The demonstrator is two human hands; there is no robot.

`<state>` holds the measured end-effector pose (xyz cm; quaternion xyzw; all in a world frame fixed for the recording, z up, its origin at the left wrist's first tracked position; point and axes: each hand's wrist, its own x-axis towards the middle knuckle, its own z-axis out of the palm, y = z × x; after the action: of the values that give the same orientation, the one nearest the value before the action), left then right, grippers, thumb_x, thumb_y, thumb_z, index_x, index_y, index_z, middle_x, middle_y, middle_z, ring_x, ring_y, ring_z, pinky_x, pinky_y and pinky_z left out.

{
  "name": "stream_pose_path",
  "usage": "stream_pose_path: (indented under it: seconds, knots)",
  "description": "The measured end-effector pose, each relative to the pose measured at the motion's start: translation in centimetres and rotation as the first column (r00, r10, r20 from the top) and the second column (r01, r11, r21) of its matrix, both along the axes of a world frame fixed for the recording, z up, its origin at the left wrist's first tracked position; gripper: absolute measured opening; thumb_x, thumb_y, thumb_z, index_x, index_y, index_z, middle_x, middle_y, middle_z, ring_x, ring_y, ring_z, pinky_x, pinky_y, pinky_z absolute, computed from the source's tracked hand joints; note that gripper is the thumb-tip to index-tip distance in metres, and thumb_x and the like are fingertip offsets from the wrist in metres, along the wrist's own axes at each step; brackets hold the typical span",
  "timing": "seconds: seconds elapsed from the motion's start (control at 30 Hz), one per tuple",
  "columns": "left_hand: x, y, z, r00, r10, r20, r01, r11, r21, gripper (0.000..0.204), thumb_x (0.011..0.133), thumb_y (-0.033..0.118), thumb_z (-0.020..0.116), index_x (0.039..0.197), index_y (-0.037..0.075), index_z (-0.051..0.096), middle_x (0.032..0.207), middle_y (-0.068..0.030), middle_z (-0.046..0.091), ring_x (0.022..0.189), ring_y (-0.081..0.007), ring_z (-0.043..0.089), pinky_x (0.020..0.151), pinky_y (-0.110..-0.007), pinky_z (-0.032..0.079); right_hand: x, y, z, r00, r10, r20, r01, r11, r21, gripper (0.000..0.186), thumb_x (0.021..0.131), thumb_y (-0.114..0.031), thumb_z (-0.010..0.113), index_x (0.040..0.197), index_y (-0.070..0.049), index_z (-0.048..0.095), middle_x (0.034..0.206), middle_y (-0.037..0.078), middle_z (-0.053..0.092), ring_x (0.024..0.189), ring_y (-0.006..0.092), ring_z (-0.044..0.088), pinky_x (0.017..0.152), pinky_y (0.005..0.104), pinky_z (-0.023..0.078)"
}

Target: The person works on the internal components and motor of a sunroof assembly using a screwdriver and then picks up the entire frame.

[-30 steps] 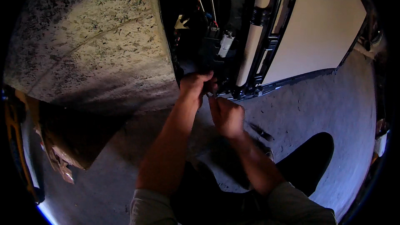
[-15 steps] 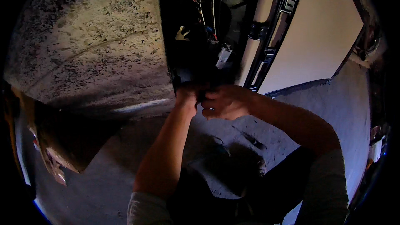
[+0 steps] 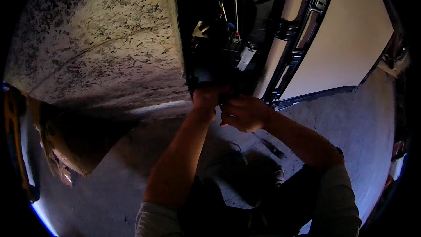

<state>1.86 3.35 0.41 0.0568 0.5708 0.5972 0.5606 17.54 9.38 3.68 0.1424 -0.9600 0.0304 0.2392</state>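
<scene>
My left hand (image 3: 206,102) reaches into the bottom of a dark, narrow opening (image 3: 226,63), its fingers curled and lost in shadow. Close against it on the right, my right hand (image 3: 245,113) has its fingers bent together as if in a pinch. Whatever sits between the two hands is too dark to make out. Inside the opening, above them, are a whitish cylindrical part (image 3: 246,57) and thin wires (image 3: 237,13) running downward. A small yellowish piece (image 3: 200,30) lies to the left of the wires.
A rough, speckled panel (image 3: 118,39) borders the opening on the left. To the right stands a beige panel (image 3: 346,35) beside a black slotted strip (image 3: 296,55). A cardboard piece (image 3: 74,149) is at lower left. A thin dark tool-like object (image 3: 272,149) lies on the grey floor (image 3: 351,118).
The whole view has shifted, so the opening and panels appear slightly farther right. Both hands stay together at the bottom of the opening, with the right fingers slightly repositioned.
</scene>
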Motion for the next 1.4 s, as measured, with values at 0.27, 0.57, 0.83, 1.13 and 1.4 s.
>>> stream_pose_path:
  seconds: [0.27, 0.57, 0.83, 1.13, 1.4]
  knots:
    - [-0.3, -0.5, -0.8, 0.996, -0.063, -0.060, 0.071, 0.990, 0.126, 0.018, 0.076, 0.014, 0.079, 0.084, 0.002, 0.068, 0.079, -0.0061, 0.066, 0.067, -0.0191, 0.060, 0.063, -0.035, 0.048, 0.2, -0.3, -0.7, 0.998, -0.054, -0.039, 0.051, 0.995, -0.081, 0.021, 0.078, -0.026, 0.077, 0.084, -0.012, 0.062, 0.092, 0.004, 0.063, 0.087, 0.0197, 0.062, 0.063, 0.0322, 0.054]
    - [0.4, -1.0, -0.1, 0.995, -0.091, -0.039, 0.093, 0.993, 0.071, 0.021, 0.078, 0.014, 0.079, 0.091, 0.002, 0.069, 0.080, -0.0062, 0.067, 0.067, -0.0186, 0.063, 0.059, -0.034, 0.051, 1.4, -1.4, 1.0, 0.933, -0.078, 0.351, 0.091, 0.996, -0.020, 0.016, 0.089, -0.026, 0.066, 0.096, -0.011, 0.065, 0.099, 0.006, 0.064, 0.088, 0.0258, 0.064, 0.074, 0.0380, 0.056]
    - [1.1, -3.7, 4.8, 0.986, 0.147, 0.073, -0.162, 0.938, 0.307, 0.009, 0.082, 0.010, 0.072, 0.082, 0.001, 0.071, 0.074, -0.0057, 0.066, 0.063, -0.0141, 0.060, 0.054, -0.030, 0.043, 0.8, -1.9, 1.6, 0.937, -0.174, 0.302, 0.262, 0.923, -0.282, 0.014, 0.083, -0.016, 0.070, 0.092, -0.007, 0.064, 0.096, 0.010, 0.064, 0.088, 0.0293, 0.065, 0.076, 0.0400, 0.055]
    - [1.1, -2.9, 3.3, 0.985, 0.117, 0.124, -0.156, 0.908, 0.390, 0.023, 0.087, 0.011, 0.070, 0.105, -0.003, 0.069, 0.095, -0.0111, 0.071, 0.085, -0.0179, 0.067, 0.076, -0.032, 0.053, -0.9, -1.6, 1.0, 0.988, -0.141, -0.069, 0.134, 0.986, -0.101, 0.018, 0.075, -0.011, 0.074, 0.087, -0.003, 0.063, 0.098, 0.013, 0.063, 0.086, 0.0302, 0.065, 0.073, 0.0390, 0.056]
    - [1.6, -2.7, 4.0, 0.978, 0.166, 0.123, -0.201, 0.905, 0.374, 0.024, 0.086, 0.012, 0.072, 0.105, -0.003, 0.070, 0.090, -0.0091, 0.071, 0.079, -0.0158, 0.066, 0.073, -0.029, 0.051, -0.8, -0.9, 0.1, 0.991, -0.115, -0.074, 0.094, 0.966, -0.241, 0.012, 0.082, -0.006, 0.068, 0.091, 0.001, 0.064, 0.101, 0.017, 0.063, 0.088, 0.0321, 0.065, 0.076, 0.0391, 0.055]
